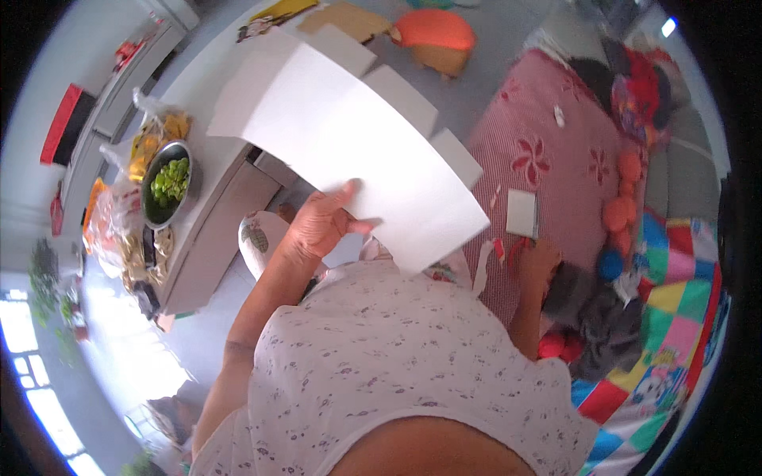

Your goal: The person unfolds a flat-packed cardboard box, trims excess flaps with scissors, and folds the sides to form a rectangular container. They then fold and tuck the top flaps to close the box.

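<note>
My left hand [319,225] grips a large curved piece of white card [357,151] by its near edge, thumb on top. Several square tabs stick out along the card's far side. Low on the right, my right hand [542,260] is down on the pink-red patterned seat cover [508,135], its fingers curled beside a thin red piece whose kind I cannot make out. Just beyond that hand lies a small white rectangular pad [521,213]. Next to it are a small red-and-white object [498,251] and a narrow white paper strip [482,268].
On the left, a long white counter [208,186] holds a metal bowl [190,190] of green vegetables and several plastic bags [115,214]. An orange-topped stool [436,30] stands at the far side. Dark grey cloth [607,329] and a colourful patchwork cover [675,317] lie at right.
</note>
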